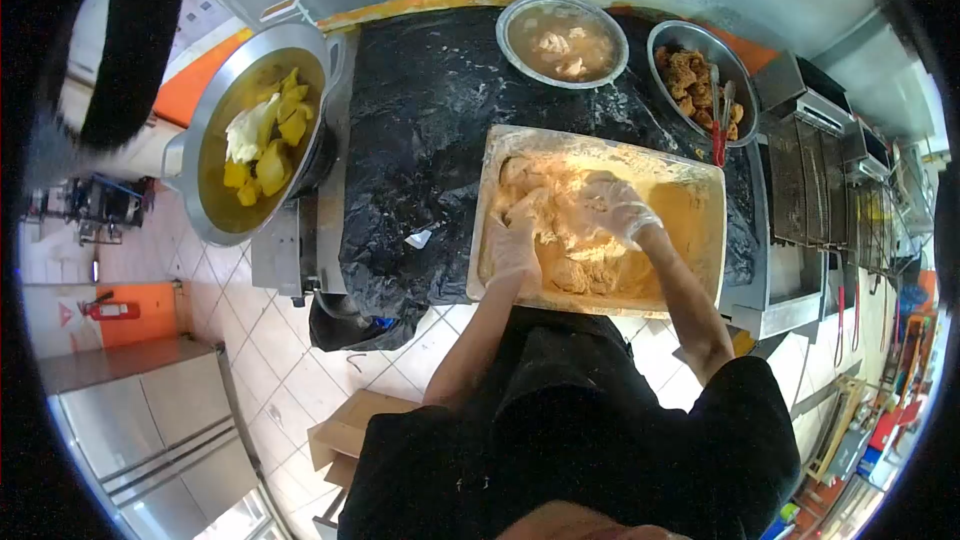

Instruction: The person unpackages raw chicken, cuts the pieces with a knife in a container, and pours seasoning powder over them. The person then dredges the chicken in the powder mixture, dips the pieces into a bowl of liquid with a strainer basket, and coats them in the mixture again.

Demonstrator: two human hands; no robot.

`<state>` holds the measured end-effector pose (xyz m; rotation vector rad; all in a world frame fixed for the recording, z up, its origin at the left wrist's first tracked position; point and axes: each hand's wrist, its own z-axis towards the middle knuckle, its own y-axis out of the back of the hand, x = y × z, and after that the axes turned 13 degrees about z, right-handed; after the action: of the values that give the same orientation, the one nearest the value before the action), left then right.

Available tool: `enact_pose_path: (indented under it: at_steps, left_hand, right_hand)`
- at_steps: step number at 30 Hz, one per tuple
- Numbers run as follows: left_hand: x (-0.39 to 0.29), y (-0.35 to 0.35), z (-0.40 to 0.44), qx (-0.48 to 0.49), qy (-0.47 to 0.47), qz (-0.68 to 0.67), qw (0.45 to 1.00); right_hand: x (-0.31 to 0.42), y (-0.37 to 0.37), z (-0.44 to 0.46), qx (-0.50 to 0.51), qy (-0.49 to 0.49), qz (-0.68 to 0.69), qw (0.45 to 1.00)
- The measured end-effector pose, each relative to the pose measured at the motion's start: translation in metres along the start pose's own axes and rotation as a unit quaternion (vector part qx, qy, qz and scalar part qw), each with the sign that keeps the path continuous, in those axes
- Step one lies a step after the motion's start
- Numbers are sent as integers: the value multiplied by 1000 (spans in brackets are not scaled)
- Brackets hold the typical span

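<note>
Both my hands wear clear, flour-dusted gloves and work inside a rectangular tray (700, 240) of breading flour (670, 260). My left hand (515, 245) is at the tray's left side, its fingers curled against a floured chicken piece (542, 208). Over the middle of the tray is my right hand (618, 210), its fingers smeared by motion above the coated chicken. Another floured piece (585, 275) lies near the front rim, below my hands. Flour hides parts of the fingertips and the chicken.
Behind the tray stands a bowl of raw chicken in liquid (562, 40). At its right, a bowl (690, 90) holds fried chicken and red-handled tongs (719, 130). A large pot of oil (225, 205) with yellow pieces sits left. Black plastic (410, 140) covers the table; wire baskets (810, 180) are right.
</note>
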<state>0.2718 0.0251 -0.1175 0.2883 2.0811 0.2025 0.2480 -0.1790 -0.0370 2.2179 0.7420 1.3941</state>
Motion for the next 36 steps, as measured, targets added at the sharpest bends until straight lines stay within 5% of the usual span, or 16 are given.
enact_pose_path:
  at_steps: [3,5,7,9,12,14,15,19,20,22,23,24,27,28,34,36]
  left_hand:
    - [-29,-5,-21,128,-71,-159,976]
    - [33,-35,28,290,-117,-227,922]
    - [24,-38,33,314,-188,-147,919]
    - [-56,-9,-10,187,-276,78,940]
    - [-29,-15,18,64,-355,156,919]
    - [-10,-8,22,-8,-344,320,883]
    - [0,1,17,-42,-320,422,847]
    - [23,62,-16,25,-546,563,620]
    - [68,70,-23,-88,-553,680,474]
    - [74,65,-21,-161,-517,711,449]
    - [30,59,-42,-121,-488,640,582]
    - [4,53,-51,-78,-445,552,700]
    - [2,49,-48,-66,-447,502,737]
    - [3,57,-44,-22,-515,605,607]
    - [24,46,-39,-63,-429,514,740]
    - [-5,44,-43,-57,-443,541,713]
  right_hand:
    - [-14,-22,-14,-132,175,-22,975]
    - [-17,-21,-6,-69,97,169,978]
    - [-24,-7,2,74,-17,380,922]
    - [1,19,6,22,-44,237,970]
    - [36,70,29,-7,-29,117,993]
    - [92,108,29,-138,0,70,988]
    - [100,123,45,-189,20,30,981]
    - [113,183,168,-70,87,-107,988]
    - [75,175,239,-81,135,-153,976]
    - [66,179,275,-88,232,-349,904]
    - [81,184,265,-101,285,-486,820]
    - [56,171,313,-98,308,-459,828]
    - [28,147,370,-45,362,-379,850]
    - [19,140,380,-21,359,-379,853]
    - [-10,197,380,-9,277,-381,882]
    - [-21,223,415,-50,227,-542,807]
